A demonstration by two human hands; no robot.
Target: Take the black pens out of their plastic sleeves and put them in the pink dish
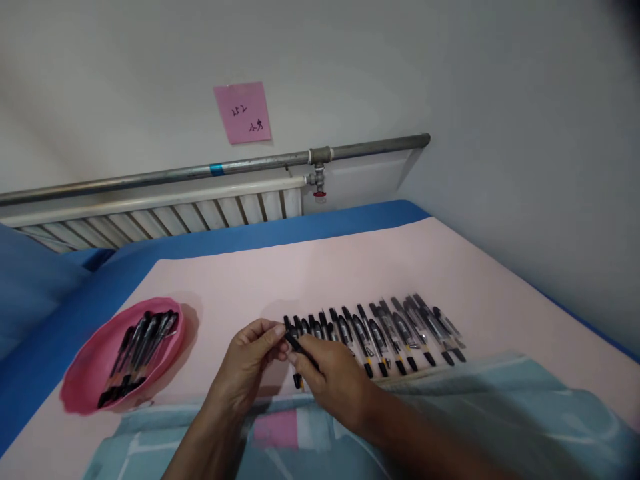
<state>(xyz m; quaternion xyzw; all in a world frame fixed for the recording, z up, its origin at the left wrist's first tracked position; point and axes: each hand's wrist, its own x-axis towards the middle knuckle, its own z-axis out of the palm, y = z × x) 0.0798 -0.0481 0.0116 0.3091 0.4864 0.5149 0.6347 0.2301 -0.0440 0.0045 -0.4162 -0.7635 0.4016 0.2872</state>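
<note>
My left hand and my right hand meet above the left end of a row of pens. Between them is a black pen, slanting down to the right. My right thumb and fingers grip it, while my left fingertips pinch its upper left end. My fingers hide much of it. Several black pens with clear barrels lie side by side on the pink surface, loose caps and parts among them. A pink dish on the left holds several more pens.
Light blue patterned cloth lies along the near edge, under my forearms. Behind the table's blue border are a white radiator and a metal pipe. A pink note hangs on the wall. Another wall borders the right side.
</note>
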